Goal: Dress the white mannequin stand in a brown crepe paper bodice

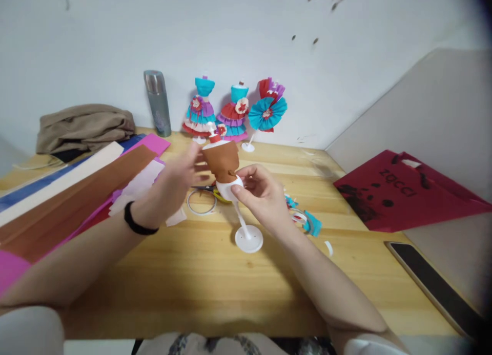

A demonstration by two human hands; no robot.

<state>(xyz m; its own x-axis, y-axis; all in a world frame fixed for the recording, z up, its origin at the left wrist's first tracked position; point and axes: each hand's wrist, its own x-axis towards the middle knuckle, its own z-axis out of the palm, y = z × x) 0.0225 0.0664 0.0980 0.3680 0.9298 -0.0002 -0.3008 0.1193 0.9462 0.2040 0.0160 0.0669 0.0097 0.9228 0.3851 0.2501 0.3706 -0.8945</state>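
Observation:
A small white dress form [227, 187] on a thin stem with a round base [249, 238] leans slightly to the left above the table. Brown crepe paper [221, 161] is wrapped around its bust. With thumb and fingers, my right hand [261, 191] grips the form's lower white part. My left hand [175, 178] is at the left of the brown paper, slightly blurred, its fingers apart; whether the fingertips touch the paper is unclear. Behind the form lie scissors [221, 195] with yellow handles and a roll of clear tape [202, 201].
Dressed paper forms [200, 109] and a blue fan-shaped one [268, 114] stand by the wall, near a flask [158, 106]. Crepe paper strips [73, 204] and a brown cloth [86, 124] lie left. Right are blue scraps [313, 224], a red bag [407, 196] and a phone [434, 288].

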